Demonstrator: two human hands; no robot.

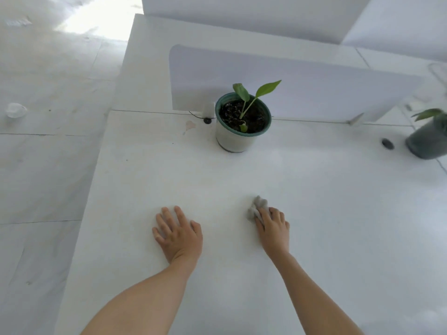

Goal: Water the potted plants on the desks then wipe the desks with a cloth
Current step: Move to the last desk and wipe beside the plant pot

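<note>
Nearest the camera, the left hand lies flat and open on the white tabletop, while the right hand presses a crumpled grey cloth against the surface under curled fingers. Farther back, a potted plant stands upright against the divider panel, and a second, darker pot sits at the far right edge.

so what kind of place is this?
Likely an open-plan office: a white desk with a divider screen, a cable grommet, a potted plant, and more desks beyond.
</note>
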